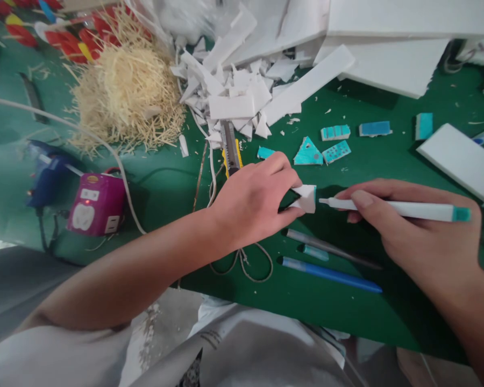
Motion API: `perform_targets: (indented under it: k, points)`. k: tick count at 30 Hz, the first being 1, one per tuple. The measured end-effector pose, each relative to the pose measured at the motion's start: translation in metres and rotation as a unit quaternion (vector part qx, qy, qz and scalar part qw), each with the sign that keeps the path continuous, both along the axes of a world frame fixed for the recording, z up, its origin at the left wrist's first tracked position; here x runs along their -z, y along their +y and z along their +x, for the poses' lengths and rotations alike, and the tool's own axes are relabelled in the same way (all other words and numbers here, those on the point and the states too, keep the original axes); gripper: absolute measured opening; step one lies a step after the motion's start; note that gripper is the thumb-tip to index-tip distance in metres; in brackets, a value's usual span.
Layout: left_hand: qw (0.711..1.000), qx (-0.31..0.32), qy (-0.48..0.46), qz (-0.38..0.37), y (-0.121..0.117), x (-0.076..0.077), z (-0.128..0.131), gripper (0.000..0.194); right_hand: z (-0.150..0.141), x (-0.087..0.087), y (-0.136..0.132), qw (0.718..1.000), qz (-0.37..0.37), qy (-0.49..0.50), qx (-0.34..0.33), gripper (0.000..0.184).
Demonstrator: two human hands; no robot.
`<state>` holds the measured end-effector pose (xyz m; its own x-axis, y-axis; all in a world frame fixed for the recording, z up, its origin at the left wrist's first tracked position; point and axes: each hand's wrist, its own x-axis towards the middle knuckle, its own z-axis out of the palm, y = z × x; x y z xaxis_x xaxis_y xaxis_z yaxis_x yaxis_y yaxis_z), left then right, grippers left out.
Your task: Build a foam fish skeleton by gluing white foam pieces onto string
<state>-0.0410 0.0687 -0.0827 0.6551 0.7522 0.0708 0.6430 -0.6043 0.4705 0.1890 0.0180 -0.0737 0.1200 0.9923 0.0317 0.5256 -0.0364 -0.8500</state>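
Note:
My left hand (258, 196) pinches a small white foam piece (306, 199) whose right edge is teal. In my right hand (419, 215) is a white marker (419, 210) with a teal end; its tip points left, a small gap from the foam's edge. Just beyond my left hand lie a teal-coloured foam triangle (308, 152), two patterned teal foam pieces (335, 132) and a small teal piece (265, 152) partly behind my fingers. Nearer me are a blue marker (331, 274), a grey pen-like stick (326, 244) and a loose teal cap (315, 252).
A utility knife (230, 148) lies beyond my left wrist. White foam scraps (242, 91) and a heap of thin wooden sticks (133, 91) cover the back. At left are a purple power socket (97, 204) and a blue glue gun (50, 172). Foam boards (387, 64) stand at back right.

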Motion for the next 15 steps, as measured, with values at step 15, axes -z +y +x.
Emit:
perform_targets:
  k: [15]
  points:
    - [1.000,0.002,-0.005,0.004,0.0003,0.0001,-0.0011,0.026,-0.0041,-0.0058,-0.0019,1.000,-0.021,-0.002,0.020,0.010]
